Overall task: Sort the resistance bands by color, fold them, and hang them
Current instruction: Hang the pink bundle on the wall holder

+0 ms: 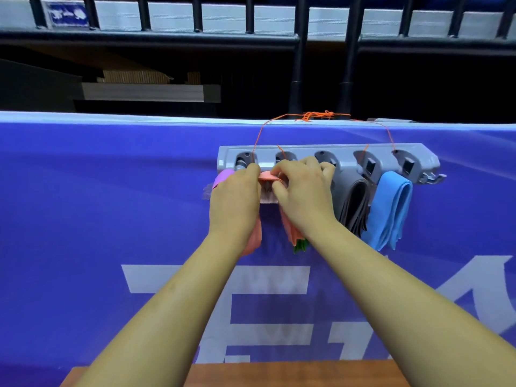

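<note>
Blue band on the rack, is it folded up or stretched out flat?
Folded. The blue band hangs doubled from the grey rack, and several stacked layers show at its lower end.

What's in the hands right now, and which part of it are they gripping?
The left hand and the right hand both pinch the salmon-pink band at its folded top, up at the grey rack. Its ends hang below the hands.

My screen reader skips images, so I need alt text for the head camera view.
The left hand and right hand pinch a pink band at a grey hook rack hung by orange string on a blue banner. A purple band hangs to its left, a grey band and a blue band to its right.
</note>
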Tool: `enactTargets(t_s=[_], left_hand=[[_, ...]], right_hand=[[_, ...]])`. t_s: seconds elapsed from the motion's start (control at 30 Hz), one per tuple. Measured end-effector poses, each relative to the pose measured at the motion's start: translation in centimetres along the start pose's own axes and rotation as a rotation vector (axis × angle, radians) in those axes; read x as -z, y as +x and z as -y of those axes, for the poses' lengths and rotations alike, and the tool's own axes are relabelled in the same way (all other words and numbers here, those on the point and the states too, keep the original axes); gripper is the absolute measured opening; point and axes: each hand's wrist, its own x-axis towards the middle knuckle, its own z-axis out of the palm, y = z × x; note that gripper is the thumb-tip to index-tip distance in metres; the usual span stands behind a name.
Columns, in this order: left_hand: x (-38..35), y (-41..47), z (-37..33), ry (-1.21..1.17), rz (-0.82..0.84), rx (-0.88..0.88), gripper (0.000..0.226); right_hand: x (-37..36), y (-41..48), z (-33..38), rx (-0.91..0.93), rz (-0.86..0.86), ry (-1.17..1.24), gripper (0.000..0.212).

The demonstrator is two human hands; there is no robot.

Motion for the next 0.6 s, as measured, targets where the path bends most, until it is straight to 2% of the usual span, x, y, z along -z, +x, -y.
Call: enactTargets(t_s=[0.1,0.27,0.43,0.5,0.6], left_hand=[[-0.3,0.1,0.4,-0.06,0.009,0.011,0.019],[-0.8,-0.7,1.5,-0.406,0.001,0.01,0.02],[-2.0,-1.5,1.6,-0.627,0.003,0.017,0.021],[-2.3,-1.7,1.7,-0.724,-0.001,0.044,0.027],[-3.0,-1.9,2.0,-0.75,-0.051,-0.004,0.029]], right_hand=[[0.0,0.1,0.2,0.014,0.031,-0.026,0.018],[0.5,-1.1,-0.6,0.095,0.077,-0.07,0.018],[0.1,-3.0,0.2,0.145,-0.116,-0.057,0.018],[-0.2,-3.6,0.7,0.105,-0.094,0.047,0.024],[-0.9,-4.1,0.9,-0.072,-0.01,0.211,0.027]])
